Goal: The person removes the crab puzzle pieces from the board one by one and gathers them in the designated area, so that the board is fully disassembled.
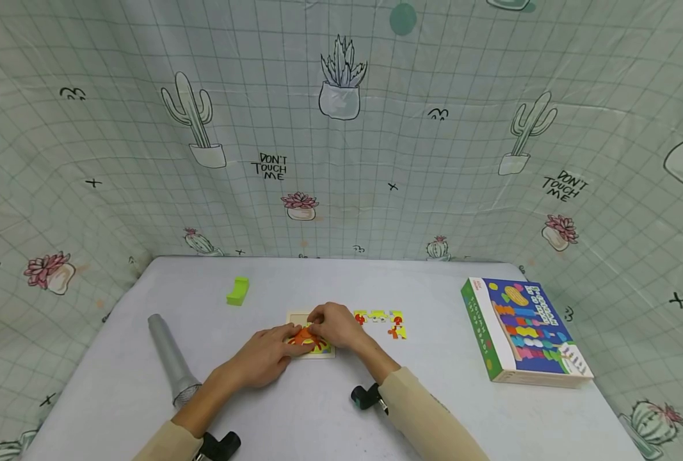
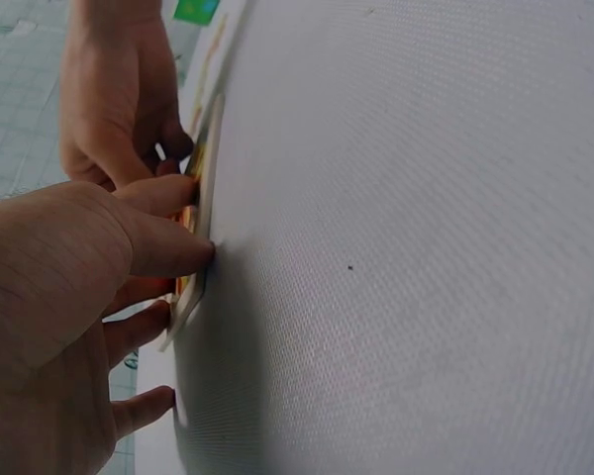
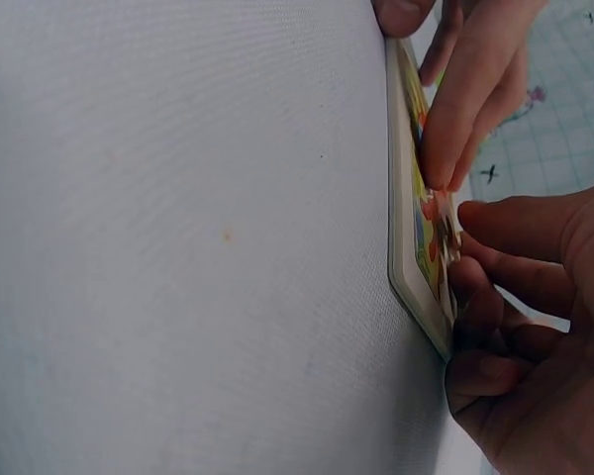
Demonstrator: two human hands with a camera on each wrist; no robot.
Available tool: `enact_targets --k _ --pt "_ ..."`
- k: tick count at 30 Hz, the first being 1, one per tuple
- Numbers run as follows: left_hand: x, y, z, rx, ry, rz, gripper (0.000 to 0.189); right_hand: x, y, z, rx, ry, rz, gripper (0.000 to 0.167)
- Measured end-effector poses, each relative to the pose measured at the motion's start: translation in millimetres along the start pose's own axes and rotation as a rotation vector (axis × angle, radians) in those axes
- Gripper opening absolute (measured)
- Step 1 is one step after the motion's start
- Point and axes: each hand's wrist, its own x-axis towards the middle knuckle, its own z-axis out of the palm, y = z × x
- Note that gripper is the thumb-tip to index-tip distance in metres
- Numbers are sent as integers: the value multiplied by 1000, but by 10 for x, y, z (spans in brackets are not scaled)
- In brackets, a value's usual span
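Observation:
A small wooden jigsaw tray (image 1: 325, 355) with a pale rim lies mid-table, partly filled by orange and yellow pieces (image 1: 303, 337). My left hand (image 1: 263, 355) rests on its left side; the fingers lie fairly straight over the pieces, while the thumb touches near the rim. At the tray's upper right, my right hand (image 1: 337, 325) has its fingers curled and pinches a puzzle piece, mostly covered by the fingertips. In the right wrist view the tray's edge (image 3: 404, 267) shows beside both hands. Several loose puzzle pieces (image 1: 378, 316) lie just right of my right hand.
A green block (image 1: 237, 291) lies at the back left. Beside my left forearm is a grey tube-shaped object (image 1: 171, 362) with a mesh-like end. A colourful game box (image 1: 531, 326) sits at the right. Patterned cloth (image 1: 341, 160) hangs behind the white table (image 1: 295, 416).

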Motion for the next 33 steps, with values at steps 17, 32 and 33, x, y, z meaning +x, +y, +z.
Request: enact_targets --k 17,32,33 --pt "5 8 -30 9 -17 10 40 20 12 10 84 0 24 9" --pt "-15 15 -77 -30 -89 -14 42 -41 -7 -68 184 24 -19 11" --pt "-15 17 -75 -31 -89 -14 42 -55 -8 -83 187 29 -20 11"
